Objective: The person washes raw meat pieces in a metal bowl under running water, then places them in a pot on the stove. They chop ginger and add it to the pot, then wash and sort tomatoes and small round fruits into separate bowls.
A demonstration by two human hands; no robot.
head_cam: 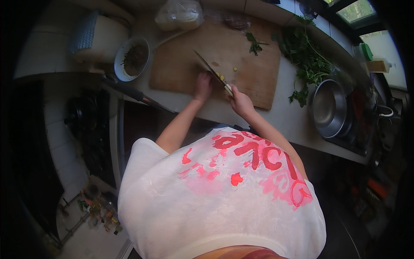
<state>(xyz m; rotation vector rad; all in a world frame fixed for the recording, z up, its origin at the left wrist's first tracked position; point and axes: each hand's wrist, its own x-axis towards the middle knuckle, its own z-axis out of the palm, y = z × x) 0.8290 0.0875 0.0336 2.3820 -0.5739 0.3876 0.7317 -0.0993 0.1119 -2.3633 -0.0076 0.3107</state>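
My right hand [242, 102] grips the pale handle of a kitchen knife [210, 67], whose dark blade slants up and left above a wooden cutting board [181, 64]. Close by the blade, my left hand [203, 85] reaches down to the board. Its fingertips are in shadow, and whether they hold anything is not clear. Small yellow slices [222, 77] lie beside the blade, partly hidden by it. One more yellow slice [235, 69] sits apart, to the right. Farther back on the board is a leafy green sprig [255, 43].
Left of the board stands a white bowl [132, 60] with chopped dark food, near a black-handled pan [129, 90]. A plastic bag [179, 16] rests at the back. Leafy greens [307, 61] and a metal basin [330, 108] occupy the right side.
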